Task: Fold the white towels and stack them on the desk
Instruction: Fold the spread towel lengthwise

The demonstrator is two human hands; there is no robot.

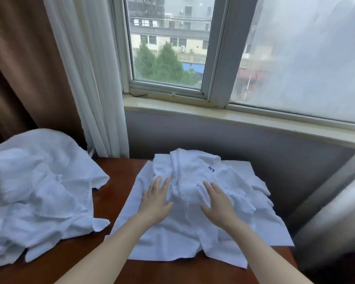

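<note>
Both forearms [103, 257] stretch forward, converging slightly. The left hand [155, 199] and right hand [215, 203] lie palm-down, fingers straight and a little spread, pressing on a rumpled white towel [193, 173]. It sits mid-desk on a flatter towel [168, 242]. The brown desk [111, 191] shows beside it, a heap of unfolded towels [35, 187] lies at left, and a window [168, 44] stands beyond.
</note>
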